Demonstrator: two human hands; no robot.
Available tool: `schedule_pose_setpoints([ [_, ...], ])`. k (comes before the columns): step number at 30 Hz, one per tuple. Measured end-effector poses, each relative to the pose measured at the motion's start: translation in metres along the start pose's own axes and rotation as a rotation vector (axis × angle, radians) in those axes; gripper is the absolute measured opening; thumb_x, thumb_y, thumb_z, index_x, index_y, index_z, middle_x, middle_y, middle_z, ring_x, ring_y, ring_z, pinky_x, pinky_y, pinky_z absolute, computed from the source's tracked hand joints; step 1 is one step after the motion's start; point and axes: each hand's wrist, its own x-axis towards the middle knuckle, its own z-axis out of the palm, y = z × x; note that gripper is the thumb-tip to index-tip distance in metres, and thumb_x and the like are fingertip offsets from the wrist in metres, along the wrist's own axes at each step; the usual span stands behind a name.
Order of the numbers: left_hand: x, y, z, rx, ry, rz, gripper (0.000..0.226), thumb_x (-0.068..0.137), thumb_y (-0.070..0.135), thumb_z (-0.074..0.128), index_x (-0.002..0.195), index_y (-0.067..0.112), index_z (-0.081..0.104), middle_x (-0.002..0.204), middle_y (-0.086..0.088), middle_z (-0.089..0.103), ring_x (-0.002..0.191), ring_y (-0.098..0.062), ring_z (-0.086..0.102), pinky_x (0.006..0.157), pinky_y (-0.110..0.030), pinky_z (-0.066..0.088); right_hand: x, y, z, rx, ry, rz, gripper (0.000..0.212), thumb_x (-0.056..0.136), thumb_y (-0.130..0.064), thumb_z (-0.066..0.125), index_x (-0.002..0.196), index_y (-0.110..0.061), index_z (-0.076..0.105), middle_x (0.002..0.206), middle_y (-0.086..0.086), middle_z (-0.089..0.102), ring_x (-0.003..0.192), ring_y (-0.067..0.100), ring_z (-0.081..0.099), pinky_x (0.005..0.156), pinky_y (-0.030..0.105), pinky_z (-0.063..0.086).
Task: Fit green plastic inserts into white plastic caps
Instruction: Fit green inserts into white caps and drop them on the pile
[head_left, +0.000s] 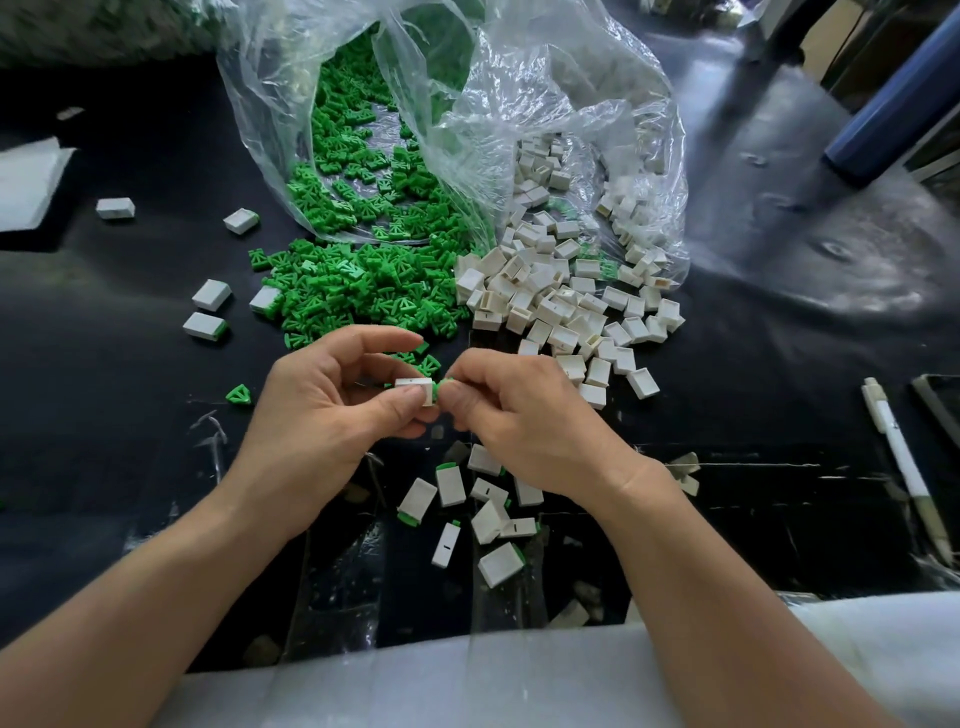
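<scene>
Heaps of inserts (358, 291) and caps (561, 301) spill from a bag (545, 104). Nearer, the left grip (332, 400) pinches a cap (413, 387); the right grip (519, 415) pinches an insert (445, 386) against it.

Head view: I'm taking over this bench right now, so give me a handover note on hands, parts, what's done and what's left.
Left hand pinches a white cap. Right hand pinches a green insert at the cap's end, seemingly not fully in.
The inserts pile spills from the clear bag; the caps pile lies to its right.
Done: fitted caps cluster near the wrists, with a few more at far left.
Left: both large piles.
</scene>
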Motion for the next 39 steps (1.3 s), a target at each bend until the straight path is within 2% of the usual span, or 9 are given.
schedule_pose_setpoints([
  [2, 0.001, -0.001, 0.000, 0.018, -0.031, -0.013, 0.027, 0.072, -0.001, 0.065, 0.088, 0.020, 0.066, 0.072, 0.002, 0.069, 0.063, -0.016, 0.070, 0.056, -0.020, 0.054, 0.000, 0.000, -0.001, -0.031, -0.027, 0.012, 0.020, 0.091, -0.022, 0.054, 0.081, -0.007, 0.061, 0.062, -0.002, 0.052, 0.056, 0.011, 0.041, 0.053, 0.021, 0.031],
  [5, 0.001, -0.001, 0.000, 0.050, -0.053, -0.009, 0.029, 0.075, -0.007, 0.063, 0.086, 0.020, 0.067, 0.071, 0.003, 0.068, 0.061, -0.017, 0.069, 0.056, -0.019, 0.054, 0.000, 0.000, -0.001, -0.015, -0.019, 0.026, 0.013, 0.089, -0.023, 0.058, 0.091, -0.011, 0.061, 0.067, -0.005, 0.055, 0.061, 0.008, 0.046, 0.058, 0.022, 0.036],
  [8, 0.002, 0.000, -0.001, 0.039, -0.031, -0.012, 0.026, 0.072, -0.001, 0.065, 0.086, 0.021, 0.067, 0.073, -0.001, 0.065, 0.063, -0.017, 0.069, 0.056, -0.019, 0.054, -0.001, -0.002, -0.001, 0.003, -0.048, 0.023, 0.014, 0.090, -0.022, 0.056, 0.090, -0.010, 0.062, 0.065, -0.007, 0.053, 0.060, 0.006, 0.046, 0.057, 0.022, 0.037],
  [14, 0.002, 0.002, -0.004, 0.033, -0.022, -0.053, 0.029, 0.061, 0.017, 0.068, 0.090, 0.021, 0.067, 0.073, -0.001, 0.071, 0.066, -0.017, 0.070, 0.056, -0.021, 0.055, -0.002, -0.004, 0.000, -0.024, -0.021, -0.028, 0.024, 0.093, -0.017, 0.049, 0.080, 0.001, 0.058, 0.070, 0.012, 0.058, 0.065, 0.021, 0.048, 0.063, 0.039, 0.038],
  [24, 0.002, 0.004, -0.004, 0.036, -0.020, -0.043, 0.033, 0.059, 0.020, 0.069, 0.092, 0.020, 0.065, 0.071, -0.002, 0.071, 0.063, -0.014, 0.069, 0.055, -0.021, 0.054, -0.002, -0.006, 0.003, 0.052, 0.048, -0.030, 0.018, 0.096, -0.018, 0.046, 0.083, -0.009, 0.055, 0.071, 0.003, 0.055, 0.067, 0.018, 0.048, 0.062, 0.034, 0.039],
  [28, 0.000, 0.004, -0.004, 0.026, -0.007, -0.048, 0.035, 0.058, 0.019, 0.069, 0.093, 0.020, 0.065, 0.070, -0.003, 0.071, 0.061, -0.014, 0.068, 0.052, -0.019, 0.052, -0.003, -0.007, 0.002, -0.026, 0.010, -0.068, 0.021, 0.096, -0.016, 0.044, 0.085, -0.001, 0.054, 0.074, 0.011, 0.054, 0.070, 0.026, 0.049, 0.066, 0.042, 0.040],
  [31, -0.001, 0.006, -0.005, 0.070, -0.018, -0.046, 0.037, 0.056, 0.019, 0.071, 0.092, 0.023, 0.065, 0.067, -0.001, 0.070, 0.056, -0.010, 0.066, 0.047, -0.015, 0.047, -0.002, -0.008, -0.001, -0.148, -0.055, -0.126, 0.020, 0.095, -0.013, 0.044, 0.085, 0.001, 0.054, 0.073, 0.005, 0.049, 0.070, 0.027, 0.048, 0.066, 0.045, 0.039],
  [36, -0.003, 0.007, -0.006, 0.115, -0.071, -0.022, 0.042, 0.056, 0.012, 0.071, 0.096, 0.022, 0.065, 0.065, -0.003, 0.069, 0.055, -0.007, 0.064, 0.048, -0.011, 0.046, -0.004, -0.011, -0.002, -0.296, -0.124, -0.158, 0.014, 0.094, -0.011, 0.045, 0.084, -0.007, 0.053, 0.074, -0.005, 0.043, 0.069, 0.016, 0.040, 0.062, 0.032, 0.030],
  [39, -0.004, 0.005, -0.008, 0.192, -0.094, 0.015, 0.046, 0.063, -0.001, 0.074, 0.098, 0.026, 0.064, 0.065, -0.002, 0.068, 0.055, -0.006, 0.063, 0.051, -0.012, 0.047, -0.004, -0.013, -0.002, -0.422, -0.167, -0.178, 0.010, 0.094, -0.012, 0.043, 0.086, -0.011, 0.049, 0.076, -0.005, 0.041, 0.070, 0.017, 0.038, 0.059, 0.031, 0.020],
])
